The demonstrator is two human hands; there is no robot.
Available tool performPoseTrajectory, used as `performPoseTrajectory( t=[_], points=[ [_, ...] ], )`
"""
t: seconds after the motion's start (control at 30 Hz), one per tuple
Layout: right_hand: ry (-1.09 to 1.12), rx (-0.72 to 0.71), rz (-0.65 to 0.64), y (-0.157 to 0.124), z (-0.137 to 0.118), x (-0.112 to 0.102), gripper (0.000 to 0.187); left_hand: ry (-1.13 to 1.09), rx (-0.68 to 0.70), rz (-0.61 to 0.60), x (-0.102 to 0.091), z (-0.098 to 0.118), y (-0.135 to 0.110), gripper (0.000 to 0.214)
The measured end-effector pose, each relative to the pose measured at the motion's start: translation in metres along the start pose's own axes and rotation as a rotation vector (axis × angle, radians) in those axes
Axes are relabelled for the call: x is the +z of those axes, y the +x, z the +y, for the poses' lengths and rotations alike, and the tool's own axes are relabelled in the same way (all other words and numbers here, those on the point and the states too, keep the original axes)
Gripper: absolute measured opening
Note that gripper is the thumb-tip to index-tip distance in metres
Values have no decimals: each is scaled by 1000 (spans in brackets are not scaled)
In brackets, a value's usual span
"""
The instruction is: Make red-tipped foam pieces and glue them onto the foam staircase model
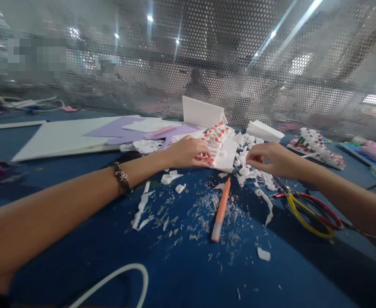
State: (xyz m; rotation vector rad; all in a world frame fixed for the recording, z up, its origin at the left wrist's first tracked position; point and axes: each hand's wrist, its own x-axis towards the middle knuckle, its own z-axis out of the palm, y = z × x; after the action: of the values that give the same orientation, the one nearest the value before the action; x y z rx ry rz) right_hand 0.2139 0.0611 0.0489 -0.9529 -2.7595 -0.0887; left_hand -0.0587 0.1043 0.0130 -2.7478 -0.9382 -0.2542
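Observation:
My left hand (189, 152) rests against the left side of a white craft model (218, 133) covered in red spots, its fingers bent over the lower spotted edge. A plain white panel (225, 156) forms the model's right side. Just to the right, my right hand (268, 157) hovers by a heap of torn white scraps (244, 164), thumb and fingers curled together. Whatever they may pinch is too small or hidden to make out. Between the hands and nearer to me lies an orange marker pen (221, 209), tip pointing away.
Scissors with red and yellow handles (309, 216) lie under my right forearm. White boards (69, 134) and purple sheets (117, 128) spread at the left. A folded white card (202, 112) stands behind the model. Another red-spotted piece (314, 145) sits right. A white cable (120, 269) loops in front.

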Motion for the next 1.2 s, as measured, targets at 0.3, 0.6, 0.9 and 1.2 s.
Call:
performPoseTrajectory(
  t=[0.3,0.6,0.9,1.2],
  points=[
    [-10,64,73,-29,-12,1,20,64,-53,14,6,9,8,29],
    [48,441,466,-57,28,-31,20,188,-66,2,-6,24,11,33],
    [-34,772,1103,-128,84,-84,43,374,-65,88,-48,39,-5,33],
    [-68,741,1026,-130,79,-79,33,506,26,119,-72,89,-12,33]
  ],
)
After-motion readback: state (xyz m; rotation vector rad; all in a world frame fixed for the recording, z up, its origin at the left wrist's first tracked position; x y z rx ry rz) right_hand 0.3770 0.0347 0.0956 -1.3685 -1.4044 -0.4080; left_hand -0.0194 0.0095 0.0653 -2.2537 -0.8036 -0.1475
